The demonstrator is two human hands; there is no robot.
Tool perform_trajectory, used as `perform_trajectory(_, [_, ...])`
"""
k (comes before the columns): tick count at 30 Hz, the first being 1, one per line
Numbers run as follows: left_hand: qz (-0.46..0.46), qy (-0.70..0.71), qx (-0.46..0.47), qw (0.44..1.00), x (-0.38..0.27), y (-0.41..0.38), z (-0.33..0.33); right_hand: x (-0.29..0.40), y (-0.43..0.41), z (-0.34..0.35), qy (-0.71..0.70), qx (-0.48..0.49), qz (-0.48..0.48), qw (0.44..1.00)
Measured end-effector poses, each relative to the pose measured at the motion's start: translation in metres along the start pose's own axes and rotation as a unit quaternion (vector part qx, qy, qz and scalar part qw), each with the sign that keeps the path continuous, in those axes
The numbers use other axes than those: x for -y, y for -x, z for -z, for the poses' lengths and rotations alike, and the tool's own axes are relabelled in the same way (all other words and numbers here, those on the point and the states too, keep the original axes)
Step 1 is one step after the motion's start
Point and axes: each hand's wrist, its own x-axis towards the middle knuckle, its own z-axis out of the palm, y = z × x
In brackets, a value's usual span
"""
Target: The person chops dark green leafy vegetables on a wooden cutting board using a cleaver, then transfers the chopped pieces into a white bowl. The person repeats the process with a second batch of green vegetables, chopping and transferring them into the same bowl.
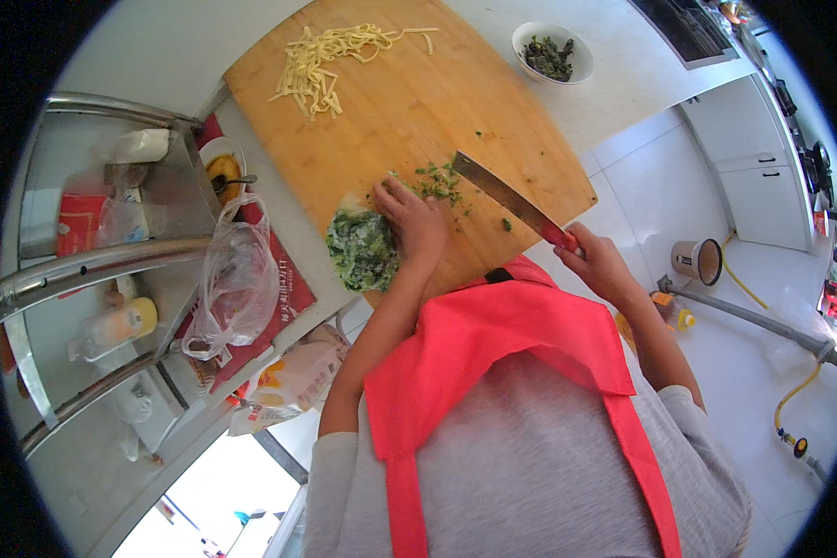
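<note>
My right hand (595, 261) grips the red handle of a kitchen knife (506, 195), whose broad blade points up and left across the wooden cutting board (460, 91). My left hand (413, 222) lies on the board with its fingers bent, beside a clump of leafy greens (363, 247) that looks wet or frosty. Whether the fingers press on any greens beneath them is hidden. Chopped green bits (438, 183) are scattered between my left fingers and the blade tip. Cut noodles (321, 63) are heaped at the far left of the board.
A white bowl of dark greens (551, 56) stands on the counter beyond the board. To the left are a dish with a spoon (224, 171), a clear plastic bag (234, 279) and a metal rack (111, 268). A bin (697, 261) sits on the floor at right.
</note>
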Motion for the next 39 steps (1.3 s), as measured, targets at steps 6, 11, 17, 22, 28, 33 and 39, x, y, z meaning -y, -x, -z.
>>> perform_trajectory(6, [-0.2, 0.024, 0.117, 0.972, 0.005, 0.0, 0.003, -0.015, 0.015, -0.002, -0.054, -0.011, -0.024, 0.998])
perform_trajectory(11, [-0.153, 0.05, 0.009, 0.987, 0.014, 0.03, 0.0, 0.002, -0.003, -0.01, -0.038, 0.023, 0.025, 0.999])
perform_trajectory(17, [-0.194, -0.028, -0.008, 0.98, 0.01, 0.026, 0.005, 0.038, -0.031, -0.021, 0.017, 0.02, 0.11, 0.994])
perform_trajectory(22, [-0.212, -0.009, 0.018, 0.977, 0.013, 0.021, 0.012, 0.057, -0.051, -0.024, 0.075, 0.034, 0.14, 0.987])
perform_trajectory(28, [-0.223, -0.048, 0.021, 0.974, 0.021, 0.018, 0.005, 0.079, -0.057, -0.033, 0.211, 0.067, 0.043, 0.974])
perform_trajectory(33, [-0.205, -0.057, 0.061, 0.975, 0.019, 0.019, 0.01, 0.094, -0.076, -0.047, 0.182, 0.07, 0.05, 0.98])
perform_trajectory(39, [-0.164, 0.04, 0.052, 0.984, 0.024, 0.023, 0.004, 0.091, -0.102, -0.077, 0.128, 0.032, 0.081, 0.988])
